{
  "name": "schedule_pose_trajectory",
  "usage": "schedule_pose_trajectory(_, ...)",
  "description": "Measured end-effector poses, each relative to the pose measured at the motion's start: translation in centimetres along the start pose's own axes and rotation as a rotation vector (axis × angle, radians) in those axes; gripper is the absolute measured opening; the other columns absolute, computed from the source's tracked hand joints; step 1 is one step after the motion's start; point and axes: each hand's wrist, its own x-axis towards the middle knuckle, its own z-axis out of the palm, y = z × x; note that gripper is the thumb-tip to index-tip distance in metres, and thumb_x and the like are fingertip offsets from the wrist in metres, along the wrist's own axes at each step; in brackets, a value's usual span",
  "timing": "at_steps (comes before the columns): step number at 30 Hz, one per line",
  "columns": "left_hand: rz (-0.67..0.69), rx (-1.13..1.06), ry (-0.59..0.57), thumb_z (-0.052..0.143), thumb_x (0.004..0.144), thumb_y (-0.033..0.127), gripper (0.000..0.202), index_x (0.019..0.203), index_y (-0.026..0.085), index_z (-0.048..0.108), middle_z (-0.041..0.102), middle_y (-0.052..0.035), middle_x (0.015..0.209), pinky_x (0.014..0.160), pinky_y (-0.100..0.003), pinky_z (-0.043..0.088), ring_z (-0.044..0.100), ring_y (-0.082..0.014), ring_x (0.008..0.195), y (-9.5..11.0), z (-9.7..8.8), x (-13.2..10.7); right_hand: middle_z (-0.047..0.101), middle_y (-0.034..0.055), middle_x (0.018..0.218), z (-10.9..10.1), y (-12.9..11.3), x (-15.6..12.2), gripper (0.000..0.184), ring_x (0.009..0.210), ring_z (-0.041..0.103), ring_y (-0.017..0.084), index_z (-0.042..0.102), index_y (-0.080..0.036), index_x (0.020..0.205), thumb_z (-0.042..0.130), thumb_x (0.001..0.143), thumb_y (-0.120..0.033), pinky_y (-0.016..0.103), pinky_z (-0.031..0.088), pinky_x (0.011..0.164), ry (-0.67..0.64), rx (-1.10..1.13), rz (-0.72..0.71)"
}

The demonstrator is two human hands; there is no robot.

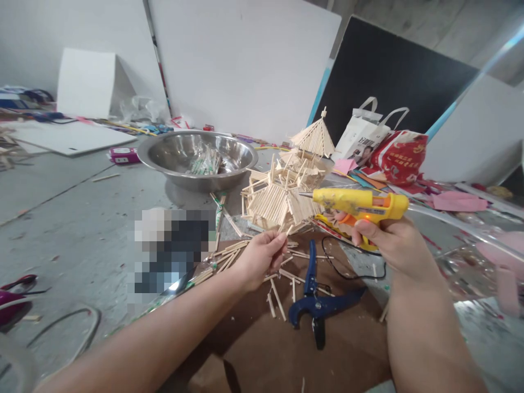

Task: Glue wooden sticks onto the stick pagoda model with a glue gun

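Observation:
My right hand [382, 237] is wrapped round a yellow hot glue gun [347, 202], its nozzle pointing left and a glue stick trailing from its back. The nozzle tip lies in front of the roof of a wooden stick model [268, 204], a pavilion with a pointed top roof [314, 136]. Just below the lower roof, my left hand [264, 254] pinches a short wooden stick [289, 231] between thumb and forefinger. Whether the stick touches the model I cannot tell. Loose sticks [278, 300] lie beneath this hand, beside blue-handled cutters [323, 305].
A brown board [262, 349] lies on the grey floor. Behind my left hand stands a steel basin [159, 158] with wrapped stick bundles. A black cable [356, 278] loops under the glue gun. A white bag [360, 134] and red bag [399, 158] stand at back right.

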Motion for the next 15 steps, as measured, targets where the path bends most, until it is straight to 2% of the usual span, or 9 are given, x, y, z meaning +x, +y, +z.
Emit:
schedule_pose_trajectory(2, -0.022, -0.246, -0.033, 0.047, 0.077, 0.031, 0.021, 0.064, 0.016, 0.041, 0.041, 0.0050, 0.054, 0.035, -0.017, 0.017, 0.027, -0.0012, 0.034, 0.0, 0.2, 0.1, 0.065, 0.0032, 0.069, 0.0, 0.1, 0.0, 0.030, 0.046, 0.050, 0.010, 0.054, -0.021, 0.052, 0.055, 0.069, -0.045, 0.026, 0.044, 0.046, 0.002, -0.012, 0.002)
schedule_pose_trajectory(6, -0.020, -0.494, -0.063, 0.051, 0.075, 0.021, 0.016, 0.063, 0.013, 0.044, 0.044, 0.0042, 0.056, 0.036, -0.014, 0.023, 0.032, -0.0003, 0.036, -0.1, 0.2, 0.9, 0.064, 0.0032, 0.069, 0.1, 0.3, 0.1, 0.029, 0.048, 0.052, 0.011, 0.055, -0.021, 0.054, 0.054, 0.070, -0.044, 0.026, 0.044, 0.047, -0.011, -0.045, -0.016)
schedule_pose_trajectory(10, -0.039, -0.636, -0.065, 0.052, 0.075, 0.017, 0.014, 0.063, 0.012, 0.046, 0.047, 0.0031, 0.057, 0.038, -0.013, 0.029, 0.036, -0.0007, 0.039, -0.3, 0.2, 1.5, 0.065, 0.0030, 0.073, 0.3, 0.5, 0.2, 0.028, 0.054, 0.055, 0.013, 0.055, -0.021, 0.053, 0.054, 0.071, -0.043, 0.026, 0.045, 0.047, -0.007, -0.054, -0.033)
schedule_pose_trajectory(15, -0.088, -0.689, -0.073, 0.049, 0.078, 0.020, 0.019, 0.061, 0.011, 0.047, 0.044, 0.0034, 0.050, 0.037, -0.012, 0.030, 0.035, -0.0010, 0.037, -0.7, 0.4, 1.9, 0.065, 0.0022, 0.070, 0.4, 0.9, 0.3, 0.028, 0.053, 0.055, 0.013, 0.056, -0.022, 0.053, 0.053, 0.071, -0.043, 0.027, 0.045, 0.048, -0.013, -0.079, -0.019)
